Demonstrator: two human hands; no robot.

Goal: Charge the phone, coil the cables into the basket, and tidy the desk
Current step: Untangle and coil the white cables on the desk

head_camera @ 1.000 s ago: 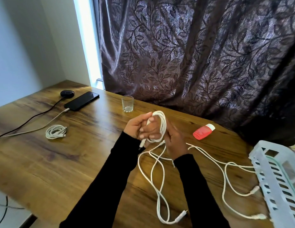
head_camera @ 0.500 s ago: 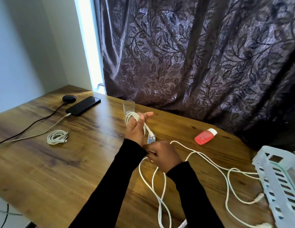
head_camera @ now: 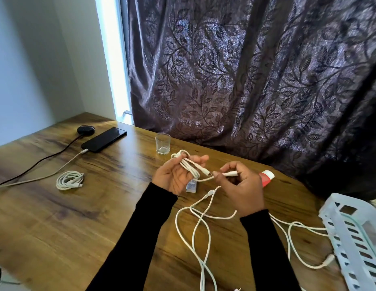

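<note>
Both hands grip white cable: left hand [head_camera: 175,175] its coil [head_camera: 188,164], right hand [head_camera: 241,185] seemingly a plug, above the wooden desk [head_camera: 78,217].

A wood-grain worktop [head_camera: 57,217] with a smooth, faintly sheened brown finish is seen across the lower frame. A glossy black glass face is shown by the phone [head_camera: 104,139] at upper left, and clear glass by the tumbler [head_camera: 162,143]. Matt white sheathing is seen on the coiled cable [head_camera: 69,180] and the loose cables [head_camera: 204,227]. Pale slotted plastic forms the basket [head_camera: 355,238] at lower right. A shimmering leaf-patterned cloth makes up the curtain [head_camera: 246,70]
</note>
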